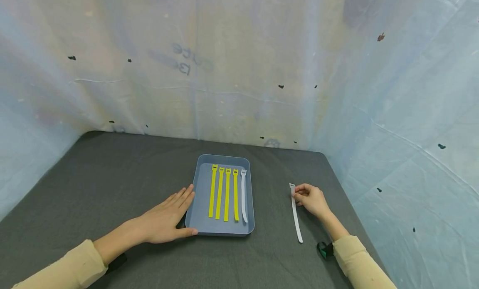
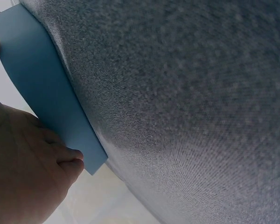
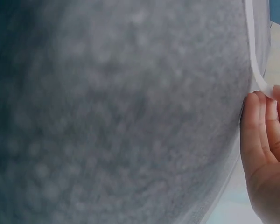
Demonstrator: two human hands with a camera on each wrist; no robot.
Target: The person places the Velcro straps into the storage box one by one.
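Two hands in play, both on the dark grey table mat (image 1: pixel 112 176). Left to right:

Left hand (image 1: pixel 166 218): lies flat with straight fingers against the left wall of the blue tray (image 1: pixel 224 230), thumb along the near corner. It grips nothing, only presses; the left wrist view shows the same contact at the tray wall (image 2: pixel 42 93).

Tray contents: four yellow straps (image 1: pixel 223 193) lie parallel, heads to the far end, and one white strap in the tray (image 1: pixel 244 195) lies just right of them. That white one sits near the right wall.

Right hand (image 1: pixel 311 199): fingers curled, pinching the head end of the loose white strap (image 1: pixel 295 214), which lies on the mat well apart from the tray. Its tail points toward the person. The right wrist view shows fingertips (image 3: pixel 259 121) at the strap edge (image 3: pixel 252 46).

Risks, as I judge them:
- The pinch is at one end only, so the long tail can swing or drag on the cloth and catch.
- The strap is probably hook-and-loop, so it may snag on the mat's weave or on the straps in the tray and disturb the row.
- Little room is left at the tray's right wall, so a sixth strap may land on top of the white one.
- The left hand only pushes sideways, so too much pressure slides the tray.

Count: 1 tray, 4 yellow straps, 2 white straps (1 in, 1 out), 2 hands.
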